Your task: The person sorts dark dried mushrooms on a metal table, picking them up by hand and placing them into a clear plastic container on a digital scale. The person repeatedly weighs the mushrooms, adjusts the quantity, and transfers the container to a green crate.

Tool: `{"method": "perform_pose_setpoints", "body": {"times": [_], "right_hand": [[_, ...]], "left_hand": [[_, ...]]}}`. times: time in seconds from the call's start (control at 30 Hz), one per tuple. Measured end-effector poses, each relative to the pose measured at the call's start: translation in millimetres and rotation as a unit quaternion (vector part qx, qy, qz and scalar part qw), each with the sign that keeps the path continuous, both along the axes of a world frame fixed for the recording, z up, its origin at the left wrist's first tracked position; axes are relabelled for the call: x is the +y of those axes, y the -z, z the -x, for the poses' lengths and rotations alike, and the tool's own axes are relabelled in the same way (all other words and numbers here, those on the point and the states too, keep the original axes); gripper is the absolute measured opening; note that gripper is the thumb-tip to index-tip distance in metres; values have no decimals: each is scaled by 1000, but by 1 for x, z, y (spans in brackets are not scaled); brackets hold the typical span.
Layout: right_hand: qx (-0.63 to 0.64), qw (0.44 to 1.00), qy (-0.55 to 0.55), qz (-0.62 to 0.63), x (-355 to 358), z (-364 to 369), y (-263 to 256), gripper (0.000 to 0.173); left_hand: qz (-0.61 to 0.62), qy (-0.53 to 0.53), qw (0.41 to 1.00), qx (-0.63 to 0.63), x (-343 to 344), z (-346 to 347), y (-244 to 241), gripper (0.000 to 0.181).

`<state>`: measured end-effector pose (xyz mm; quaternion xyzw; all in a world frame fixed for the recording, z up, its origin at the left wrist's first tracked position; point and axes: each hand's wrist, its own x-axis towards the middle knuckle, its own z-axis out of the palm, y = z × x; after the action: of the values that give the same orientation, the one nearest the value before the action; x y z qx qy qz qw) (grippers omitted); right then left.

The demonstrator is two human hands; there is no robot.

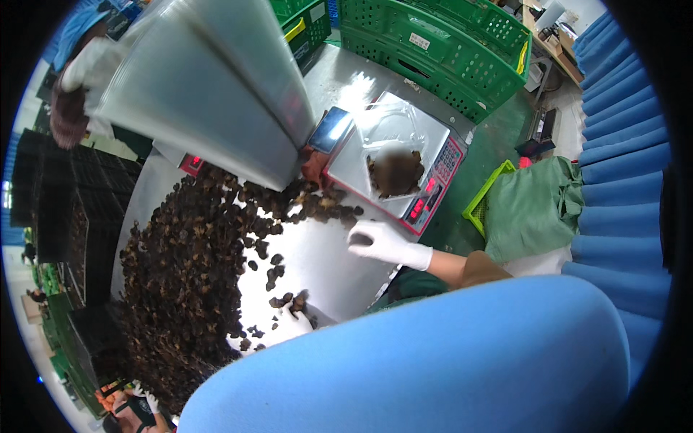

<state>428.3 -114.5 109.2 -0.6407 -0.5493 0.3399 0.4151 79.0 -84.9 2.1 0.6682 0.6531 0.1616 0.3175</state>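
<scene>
My left hand (295, 326), in a white glove and partly hidden by blue fabric, has its fingers around a few dark brown, mushroom-like pieces (296, 303). More of these pieces form a large pile (184, 270) across the metal table (325, 265), with loose ones scattered along its near side. My right hand (389, 246), also gloved in white, hovers between the pile and a red-edged digital scale (346, 168). Its fingers curl around a dark gap; I cannot tell whether anything is inside. On the scale sits an open clear plastic box (392, 119) with brown pieces (399, 172) inside.
A tall stack of clear plastic containers (216, 86) stands beyond the pile. A phone-like device (329, 129) lies beside the scale. Green crates (433, 48) line the far edge; black crates (70, 216) stand left. Co-workers (81, 70) are at left. Blue fabric (422, 357) covers the foreground.
</scene>
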Motion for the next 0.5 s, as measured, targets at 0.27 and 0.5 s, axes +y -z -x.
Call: {"method": "perform_pose_setpoints", "body": {"times": [0.27,0.5], "right_hand": [[-21,962,239,-127,-16,-163,-17,28],[-235,970,56,-34,-10,-177,10,66]], "left_hand": [[-56,-103,992,54,-28,-74,-2,29],[-200,61,975,-78,29,-290,-105,26]]}}
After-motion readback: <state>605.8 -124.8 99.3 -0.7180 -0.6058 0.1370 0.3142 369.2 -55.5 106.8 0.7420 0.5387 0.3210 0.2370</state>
